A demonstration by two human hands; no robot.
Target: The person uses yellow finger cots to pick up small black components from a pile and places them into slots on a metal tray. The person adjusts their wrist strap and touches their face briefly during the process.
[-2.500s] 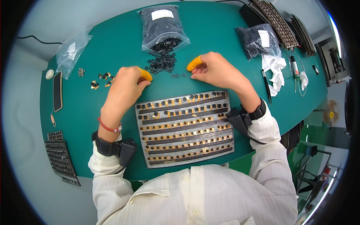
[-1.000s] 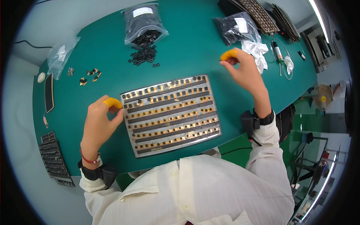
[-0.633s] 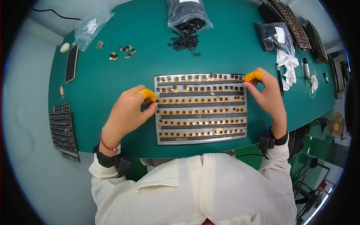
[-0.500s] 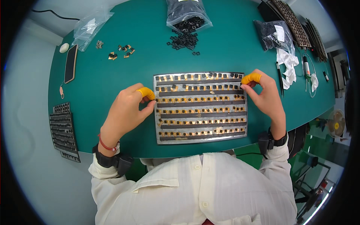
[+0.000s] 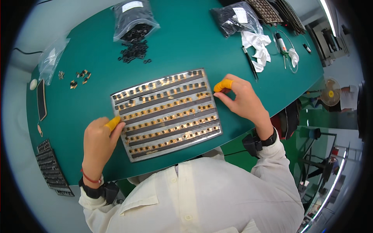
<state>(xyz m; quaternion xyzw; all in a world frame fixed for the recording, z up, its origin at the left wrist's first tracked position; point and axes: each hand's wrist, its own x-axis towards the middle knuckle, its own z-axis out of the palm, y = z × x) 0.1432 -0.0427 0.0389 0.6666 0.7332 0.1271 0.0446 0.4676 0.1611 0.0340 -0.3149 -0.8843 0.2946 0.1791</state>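
Observation:
A flat metal tray (image 5: 167, 115) lies tilted in view on the green table, carrying several rows of small black square parts on gold strips between dark bars. My left hand (image 5: 100, 139), a yellow finger cot on its index finger, pinches the tray's left edge with thumb and index finger. At the tray's upper right edge, my right hand (image 5: 241, 97) has its thumb and yellow-covered index finger pressed together. A dark speck shows at those right fingertips, too small to name.
Beyond the tray, an open bag (image 5: 135, 19) spills black parts (image 5: 134, 51). Loose gold-and-black pieces (image 5: 81, 79) and a phone (image 5: 42, 99) lie left. At right are tweezers (image 5: 250, 64), white tissue (image 5: 257, 46), another bag (image 5: 237, 18) and a tube (image 5: 280, 42). A second tray (image 5: 53, 169) sits lower left.
The whole view has turned, so table, tray and other things appear shifted left and tilted. My right fingertips now show just outside the tray's edge; my left hand stays at its left edge.

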